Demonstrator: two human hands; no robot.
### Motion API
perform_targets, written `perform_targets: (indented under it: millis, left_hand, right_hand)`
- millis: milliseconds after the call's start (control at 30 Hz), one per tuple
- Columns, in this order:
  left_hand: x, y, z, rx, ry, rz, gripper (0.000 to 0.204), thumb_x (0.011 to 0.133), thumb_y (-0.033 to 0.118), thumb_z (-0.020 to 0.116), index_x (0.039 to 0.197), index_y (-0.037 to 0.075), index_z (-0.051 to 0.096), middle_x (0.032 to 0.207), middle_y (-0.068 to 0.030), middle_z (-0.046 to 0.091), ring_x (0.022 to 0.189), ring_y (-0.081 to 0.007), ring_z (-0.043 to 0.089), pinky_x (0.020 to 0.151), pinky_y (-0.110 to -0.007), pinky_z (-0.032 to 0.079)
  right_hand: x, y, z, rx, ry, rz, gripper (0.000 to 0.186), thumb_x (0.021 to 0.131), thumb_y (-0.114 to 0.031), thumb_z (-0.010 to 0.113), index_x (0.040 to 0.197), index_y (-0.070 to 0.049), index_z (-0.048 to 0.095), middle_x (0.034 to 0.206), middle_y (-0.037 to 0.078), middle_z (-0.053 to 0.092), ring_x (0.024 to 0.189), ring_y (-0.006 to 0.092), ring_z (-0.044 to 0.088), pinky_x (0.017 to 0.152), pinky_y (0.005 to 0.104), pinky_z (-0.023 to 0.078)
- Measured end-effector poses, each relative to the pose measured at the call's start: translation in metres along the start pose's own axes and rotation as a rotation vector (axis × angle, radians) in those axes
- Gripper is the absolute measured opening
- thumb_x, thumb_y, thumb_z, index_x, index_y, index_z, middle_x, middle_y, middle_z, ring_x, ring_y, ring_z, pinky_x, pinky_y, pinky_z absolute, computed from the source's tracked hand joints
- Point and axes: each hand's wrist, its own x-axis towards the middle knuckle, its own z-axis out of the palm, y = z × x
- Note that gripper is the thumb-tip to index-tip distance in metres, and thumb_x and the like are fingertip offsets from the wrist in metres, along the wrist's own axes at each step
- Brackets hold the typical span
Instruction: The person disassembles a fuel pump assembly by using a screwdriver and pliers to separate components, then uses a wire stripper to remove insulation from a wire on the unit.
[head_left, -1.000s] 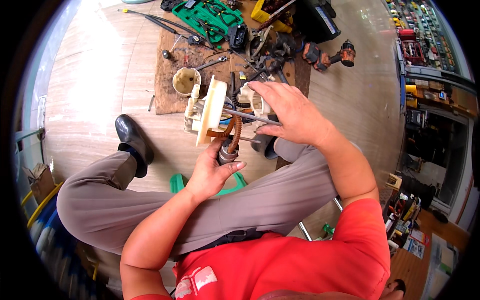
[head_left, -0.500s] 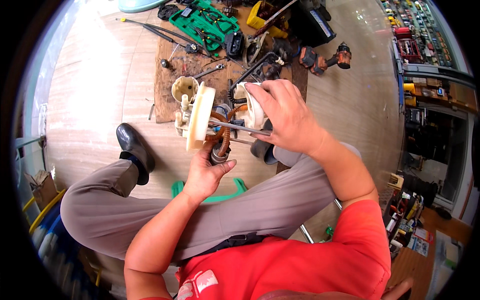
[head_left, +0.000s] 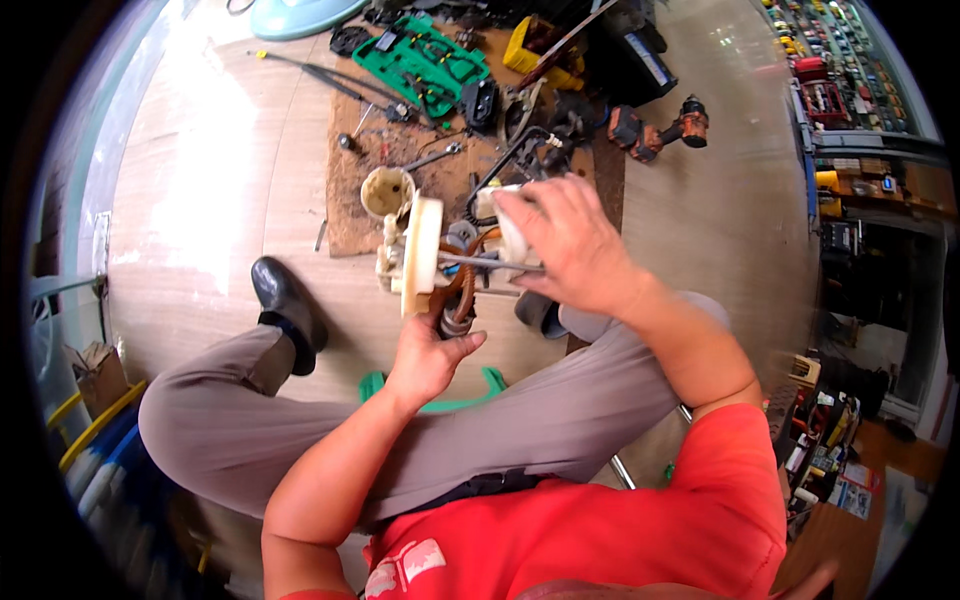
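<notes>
I sit on a low green stool (head_left: pixel 490 380) and hold a cream plastic pump assembly (head_left: pixel 420 255) in front of me. It has a round flange, metal rods and an orange-brown hose. My left hand (head_left: pixel 430 355) grips it from below, at the hose end. My right hand (head_left: pixel 565 240) is closed over its white housing on the right side. A black hose (head_left: pixel 505 165) loops up behind the assembly.
A brown mat (head_left: pixel 390 170) on the wooden floor carries a cream cup (head_left: pixel 387 192), loose tools, a green tool case (head_left: pixel 430 60) and a yellow box (head_left: pixel 535 55). A cordless drill (head_left: pixel 660 125) lies to the right. Shelves (head_left: pixel 850 110) line the right side. My black shoe (head_left: pixel 285 300) rests left.
The assembly has been lifted slightly and turned; my right hand has shifted along its housing. My left hand keeps its grip underneath.
</notes>
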Motion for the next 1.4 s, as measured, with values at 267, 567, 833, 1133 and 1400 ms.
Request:
perform_targets:
  millis: [267, 567, 833, 1133, 1400]
  left_hand:
    - [-0.002, -0.003, 0.004, 0.002, 0.019, -0.033, 0.041, 0.084, 0.007, 0.080, 0.116, 0.001, 0.055, 0.090, -0.0008, 0.060, 0.080, -0.0095, 0.053, 0.071, -0.025, 0.047]
    - [0.007, -0.014, -0.011, -0.361, -0.058, -0.191, 0.036, 0.087, 0.003, 0.073, 0.116, 0.004, 0.051, 0.087, -0.0044, 0.061, 0.067, -0.0131, 0.054, 0.057, -0.027, 0.042]
    - [0.008, -0.009, -0.012, -0.444, -0.189, -0.153, 0.036, 0.083, 0.004, 0.076, 0.114, 0.003, 0.058, 0.094, -0.0014, 0.065, 0.077, -0.0096, 0.055, 0.066, -0.026, 0.044]
    - [0.007, -0.008, -0.007, -0.356, -0.136, -0.128, 0.045, 0.080, -0.001, 0.073, 0.122, 0.005, 0.059, 0.111, -0.0035, 0.066, 0.092, -0.0120, 0.058, 0.081, -0.027, 0.046]
    - [0.005, -0.005, -0.010, -0.193, -0.132, -0.071, 0.046, 0.081, -0.002, 0.074, 0.123, 0.006, 0.058, 0.101, 0.0014, 0.059, 0.093, -0.0104, 0.054, 0.083, -0.026, 0.044]
  right_hand:
    - [-0.008, 0.009, 0.008, 0.085, -0.212, 0.132, 0.085, 0.072, -0.017, 0.085, 0.145, -0.007, 0.044, 0.134, 0.014, 0.051, 0.125, 0.0347, 0.049, 0.109, 0.0478, 0.037]
    - [-0.007, 0.013, 0.002, 0.264, -0.117, 0.093, 0.038, 0.084, -0.014, 0.073, 0.119, -0.004, 0.062, 0.109, 0.016, 0.062, 0.102, 0.0358, 0.060, 0.088, 0.0445, 0.049]
    - [-0.008, 0.005, 0.014, 0.372, -0.167, 0.039, 0.026, 0.088, -0.015, 0.069, 0.113, -0.006, 0.065, 0.095, 0.014, 0.063, 0.090, 0.0358, 0.062, 0.078, 0.0449, 0.051]
    - [-0.014, -0.005, 0.016, 0.389, -0.221, 0.043, 0.047, 0.086, -0.009, 0.070, 0.131, -0.007, 0.058, 0.102, 0.016, 0.065, 0.092, 0.0362, 0.064, 0.080, 0.0433, 0.052]
    - [-0.014, -0.015, 0.015, 0.434, -0.135, -0.119, 0.048, 0.081, -0.010, 0.074, 0.127, -0.005, 0.061, 0.109, 0.015, 0.066, 0.098, 0.0341, 0.064, 0.085, 0.0424, 0.053]
